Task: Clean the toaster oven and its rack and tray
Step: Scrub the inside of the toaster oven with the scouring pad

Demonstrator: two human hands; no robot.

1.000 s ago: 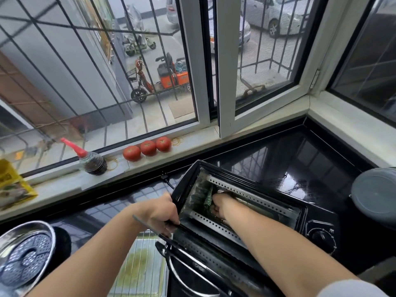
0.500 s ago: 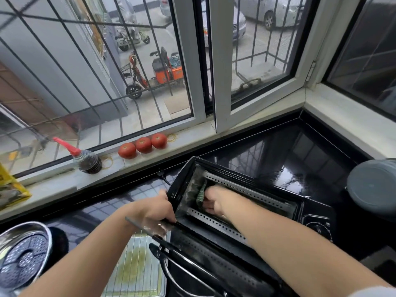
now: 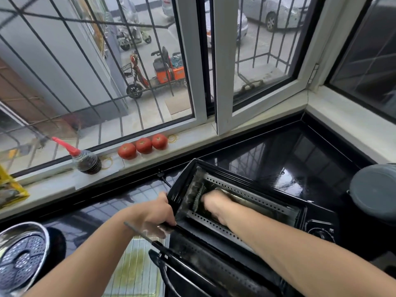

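— Item one, hands?
— My right hand [image 3: 216, 205] is inside the toaster oven [image 3: 246, 213], fingers curled shut on a green scouring pad [image 3: 198, 198] pressed to the left inner wall. My left hand [image 3: 157, 213] clamps the oven's left front edge.
— Item two, the oven?
— Black, door [image 3: 214, 273] dropped open, perforated metal strips inside, near the worktop's [image 3: 300, 155] front edge. The rack [image 3: 135, 269] lies flat beside it, at its left.

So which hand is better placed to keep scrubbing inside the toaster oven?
Right. The right hand is already inside the toaster oven with the green scrubber, while the left hand grips the oven's left edge.
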